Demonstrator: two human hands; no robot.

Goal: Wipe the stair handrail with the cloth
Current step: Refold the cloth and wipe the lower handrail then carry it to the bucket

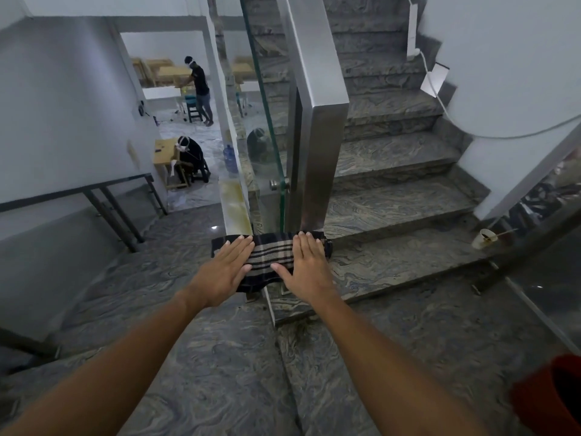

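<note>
Head camera looked down at two bare arms reaching out over a grey marble floor (pixel 220 357). Both hands lay flat on a dark cloth (pixel 270 258) with pale stripes. The left hand (pixel 224 272) pressed on the left end of the cloth, fingers straight and close together. The right hand (pixel 306 269) pressed on the right end, fingers straight and thumb stuck out to the side. Neither hand pinched or curled round the cloth.

The cloth was spread out at the foot of a shiny metal post (pixel 317 158), touching its bottom. From the top of that post the metal handrail (pixel 301 45) went up and away beside the stairs (pixel 393 171). A glass panel (pixel 267 136) stood just left of the post.

A paper cup (pixel 484 238) lay on a low step near the right wall. A white cable (pixel 440 102) hung along that wall. Down below on the left, one person (pixel 199 89) stood by wooden tables and another person (pixel 188 158) sat at a small desk. A big blue water bottle (pixel 230 157) stood near them.
</note>
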